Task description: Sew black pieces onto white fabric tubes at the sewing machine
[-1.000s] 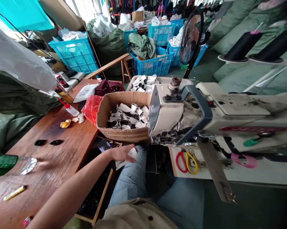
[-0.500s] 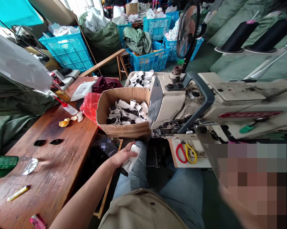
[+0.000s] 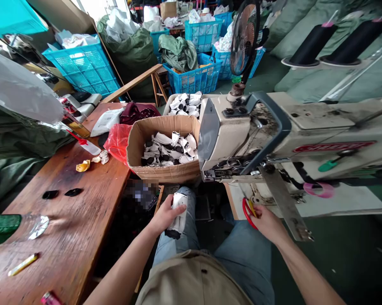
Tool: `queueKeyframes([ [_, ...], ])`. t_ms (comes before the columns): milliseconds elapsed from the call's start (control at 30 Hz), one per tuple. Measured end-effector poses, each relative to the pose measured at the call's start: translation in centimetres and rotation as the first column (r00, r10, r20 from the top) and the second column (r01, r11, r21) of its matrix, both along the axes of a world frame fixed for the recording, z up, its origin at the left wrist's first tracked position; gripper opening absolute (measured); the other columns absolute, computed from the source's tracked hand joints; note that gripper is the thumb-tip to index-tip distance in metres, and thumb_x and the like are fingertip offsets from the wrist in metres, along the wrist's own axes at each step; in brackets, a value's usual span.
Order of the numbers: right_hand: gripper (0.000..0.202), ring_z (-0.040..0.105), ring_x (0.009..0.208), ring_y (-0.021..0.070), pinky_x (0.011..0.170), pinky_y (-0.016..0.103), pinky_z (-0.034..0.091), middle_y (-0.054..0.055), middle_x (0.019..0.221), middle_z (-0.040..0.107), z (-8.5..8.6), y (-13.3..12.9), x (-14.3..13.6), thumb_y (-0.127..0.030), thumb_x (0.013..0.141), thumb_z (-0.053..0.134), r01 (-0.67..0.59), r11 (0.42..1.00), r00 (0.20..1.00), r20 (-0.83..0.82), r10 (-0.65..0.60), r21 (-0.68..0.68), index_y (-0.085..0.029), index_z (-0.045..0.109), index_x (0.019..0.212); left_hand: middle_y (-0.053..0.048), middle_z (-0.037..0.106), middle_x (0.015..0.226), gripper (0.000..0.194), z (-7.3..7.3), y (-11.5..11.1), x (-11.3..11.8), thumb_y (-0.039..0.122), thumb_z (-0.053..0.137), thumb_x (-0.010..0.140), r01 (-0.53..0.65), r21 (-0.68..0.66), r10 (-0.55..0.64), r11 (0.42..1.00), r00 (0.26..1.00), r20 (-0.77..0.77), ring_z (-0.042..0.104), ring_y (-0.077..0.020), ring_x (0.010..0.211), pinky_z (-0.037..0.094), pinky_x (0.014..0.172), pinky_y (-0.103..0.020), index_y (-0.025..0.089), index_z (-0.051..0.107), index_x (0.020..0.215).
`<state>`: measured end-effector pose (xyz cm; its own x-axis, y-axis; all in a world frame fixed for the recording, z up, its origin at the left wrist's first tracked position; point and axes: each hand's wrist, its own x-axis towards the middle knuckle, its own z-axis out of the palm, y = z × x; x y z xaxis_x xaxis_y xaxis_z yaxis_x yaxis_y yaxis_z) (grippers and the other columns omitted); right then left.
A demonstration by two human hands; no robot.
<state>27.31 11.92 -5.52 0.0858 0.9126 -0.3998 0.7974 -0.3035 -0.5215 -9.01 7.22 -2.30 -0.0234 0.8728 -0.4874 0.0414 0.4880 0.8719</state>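
Note:
My left hand (image 3: 165, 215) is closed around a small white sewn fabric piece (image 3: 179, 208) with a black end, held over my left thigh. Its thumb lies across the front. At the sewing machine's front edge, my right hand (image 3: 269, 222) has its fingers around the handles of a pair of scissors (image 3: 248, 212), one loop red and one yellow. The scissor blades point away from me and are hard to make out. Above them is the head of the sewing machine (image 3: 224, 135). A cardboard box (image 3: 163, 173) beyond my left hand holds many similar white and black pieces.
On the left, a wooden table (image 3: 92, 207) carries a green can (image 3: 3, 228), a yellow cutter (image 3: 23, 264), a pink lighter (image 3: 51, 298) and a red plastic bag (image 3: 117, 144). Black thread cones (image 3: 311, 44) stand at the right. Blue crates (image 3: 82, 63) and a fan (image 3: 244, 38) are behind.
My right hand has come in from the lower right to the scissors and closed on their handles, which have turned. My left hand still holds the white piece, now tilted more upright.

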Motion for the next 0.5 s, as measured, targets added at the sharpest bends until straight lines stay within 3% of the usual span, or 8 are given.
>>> queueKeyframes([
  [33, 0.038, 0.072, 0.083, 0.0279, 0.070, 0.034, 0.055, 0.013, 0.093, 0.074, 0.3, -1.1, -0.4, -0.039, 0.079, 0.064, -0.004, 0.997, 0.981, -0.196, -0.012, -0.083, -0.015, 0.062, 0.109, 0.000, 0.058, 0.084, 0.052, -0.1, 0.1, -0.1, 0.057, 0.076, 0.076, 0.023, 0.018, -0.022, 1.000, 0.998, -0.052, 0.055, -0.0158, 0.077, 0.044, 0.068, -0.026, 0.016, 0.056, 0.101],
  [100, 0.046, 0.071, 0.084, 0.0245, 0.074, 0.033, 0.055, 0.008, 0.093, 0.073, 1.1, -3.5, -2.3, -0.046, 0.080, 0.067, -0.124, 0.971, 0.851, -0.525, -0.003, -0.206, -0.018, 0.057, 0.115, 0.001, 0.056, 0.084, 0.051, -0.1, 0.4, -0.3, 0.058, 0.073, 0.079, 0.071, 0.026, -0.067, 0.997, 0.990, -0.124, 0.052, -0.0157, 0.077, 0.042, 0.068, -0.027, 0.016, 0.055, 0.101],
  [167, 0.045, 0.070, 0.079, 0.0204, 0.071, 0.031, 0.055, 0.003, 0.089, 0.071, 2.0, -5.2, -5.0, -0.046, 0.083, 0.066, -0.266, 0.921, 0.747, -0.664, 0.011, -0.284, -0.021, 0.053, 0.118, 0.001, 0.055, 0.084, 0.051, 0.0, 0.7, -0.3, 0.059, 0.071, 0.079, 0.113, 0.021, -0.108, 0.993, 0.980, -0.168, 0.051, -0.0158, 0.077, 0.041, 0.069, -0.027, 0.016, 0.053, 0.101],
  [233, 0.039, 0.069, 0.077, 0.0178, 0.069, 0.028, 0.054, 0.001, 0.090, 0.069, 2.9, -5.6, -7.9, -0.042, 0.082, 0.069, -0.321, 0.913, 0.723, -0.687, 0.066, -0.251, -0.022, 0.054, 0.111, 0.002, 0.054, 0.084, 0.051, 0.2, 0.9, -0.2, 0.060, 0.070, 0.079, 0.142, 0.016, -0.137, 0.990, 0.973, -0.187, 0.050, -0.0157, 0.077, 0.040, 0.069, -0.027, 0.016, 0.053, 0.100],
  [300, 0.033, 0.067, 0.076, 0.0173, 0.067, 0.026, 0.053, 0.000, 0.086, 0.069, 3.4, -5.0, -10.2, -0.041, 0.077, 0.075, -0.315, 0.929, 0.752, -0.648, 0.118, -0.197, -0.022, 0.056, 0.097, 0.002, 0.053, 0.084, 0.051, 0.3, 1.0, -0.1, 0.060, 0.069, 0.079, 0.151, 0.010, -0.147, 0.988, 0.973, -0.178, 0.050, -0.0153, 0.076, 0.041, 0.068, -0.027, 0.016, 0.052, 0.100],
  [400, 0.034, 0.066, 0.074, 0.0182, 0.067, 0.026, 0.053, 0.000, 0.076, 0.069, 3.5, -3.6, -11.6, -0.044, 0.072, 0.079, -0.285, 0.943, 0.762, -0.637, 0.114, -0.172, -0.021, 0.054, 0.078, 0.002, 0.056, 0.082, 0.049, 0.9, 1.1, -0.6, 0.058, 0.069, 0.078, 0.186, -0.044, -0.190, 0.982, 0.972, -0.137, 0.053, -0.0154, 0.074, 0.043, 0.065, -0.026, 0.017, 0.053, 0.101],
  [500, 0.036, 0.066, 0.071, 0.0180, 0.066, 0.025, 0.052, -0.001, 0.072, 0.069, 3.2, -3.1, -10.6, -0.045, 0.072, 0.079, -0.303, 0.932, 0.722, -0.687, 0.087, -0.200, -0.022, 0.052, 0.075, 0.000, 0.063, 0.080, 0.040, 2.8, 2.3, -2.2, 0.045, 0.079, 0.071, 0.411, -0.162, -0.430, 0.897, 0.898, -0.099, 0.058, -0.0168, 0.073, 0.045, 0.062, -0.026, 0.017, 0.061, 0.094],
])
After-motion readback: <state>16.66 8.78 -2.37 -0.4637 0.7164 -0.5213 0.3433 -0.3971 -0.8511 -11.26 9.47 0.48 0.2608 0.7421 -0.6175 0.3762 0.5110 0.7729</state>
